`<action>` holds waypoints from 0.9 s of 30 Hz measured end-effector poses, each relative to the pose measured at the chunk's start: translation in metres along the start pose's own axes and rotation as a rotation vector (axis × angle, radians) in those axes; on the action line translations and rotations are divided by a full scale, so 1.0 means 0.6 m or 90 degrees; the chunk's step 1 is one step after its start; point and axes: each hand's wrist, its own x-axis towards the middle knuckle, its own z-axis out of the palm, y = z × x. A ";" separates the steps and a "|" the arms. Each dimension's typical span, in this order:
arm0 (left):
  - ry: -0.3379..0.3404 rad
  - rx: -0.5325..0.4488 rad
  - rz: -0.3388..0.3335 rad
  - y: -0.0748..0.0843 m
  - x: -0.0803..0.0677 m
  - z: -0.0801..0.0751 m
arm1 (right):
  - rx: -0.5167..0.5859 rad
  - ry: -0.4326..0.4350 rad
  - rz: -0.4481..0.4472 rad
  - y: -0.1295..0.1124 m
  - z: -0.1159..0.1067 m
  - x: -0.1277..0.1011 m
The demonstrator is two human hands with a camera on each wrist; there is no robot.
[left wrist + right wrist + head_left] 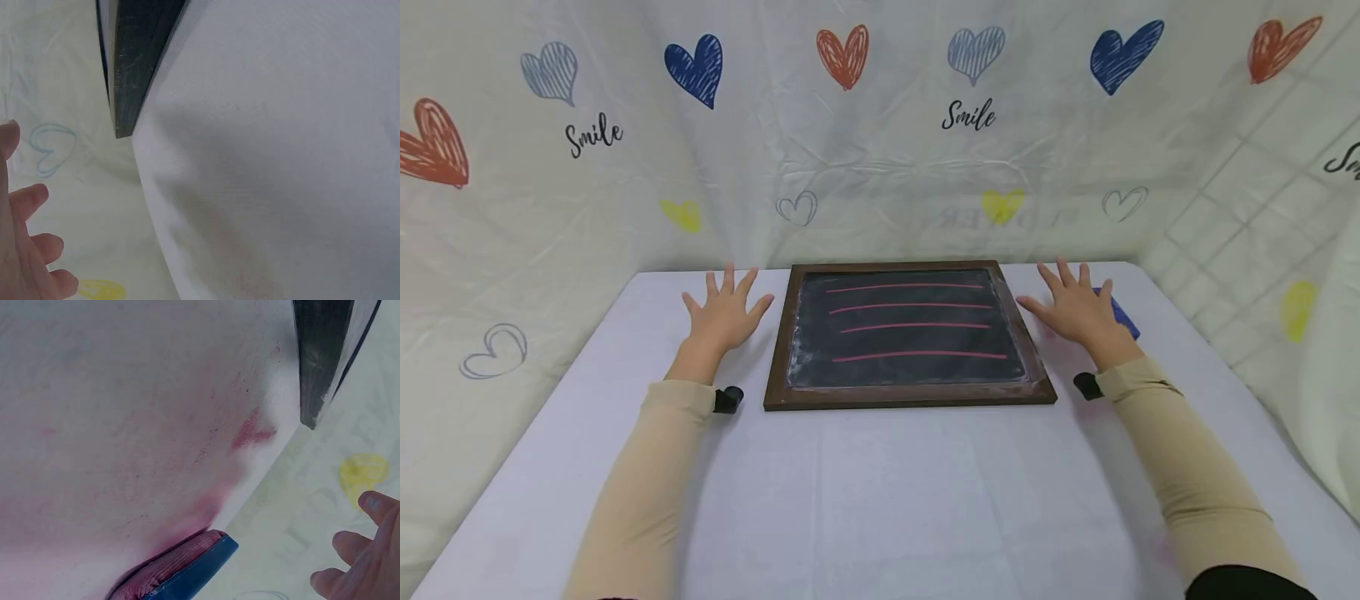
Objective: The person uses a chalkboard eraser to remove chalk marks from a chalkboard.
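A small chalkboard (917, 395) with a brown wooden frame lies on the white-covered table, bearing several pink chalk lines (917, 326). To its left, my left hand (722, 318) has its fingers spread and holds nothing. My right hand (1077, 312) is on the board's other side, fingers also spread, apart from the frame. Partly hidden behind that hand is a blue eraser (1123, 320); the right wrist view shows its pink-stained felt and blue back (197, 570). In the left wrist view, the board's dark edge (140, 62) stands apart from my fingers (47, 248).
Pink chalk smudges (250, 432) mark the table cloth (880, 500) near the eraser. Behind the table hangs a pale curtain (895, 167) printed with hearts and the word "Smile". Dark wrist cameras (727, 400) sit at both cuffs.
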 end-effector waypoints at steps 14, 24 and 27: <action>-0.010 -0.010 0.062 -0.018 -0.017 0.003 | 0.036 -0.002 -0.039 0.026 -0.008 -0.029; -0.039 0.041 0.131 -0.018 -0.025 -0.004 | 0.061 -0.026 -0.068 0.053 -0.013 -0.037; -0.064 0.064 0.147 -0.022 -0.029 -0.001 | 0.070 -0.029 -0.068 0.065 -0.006 -0.036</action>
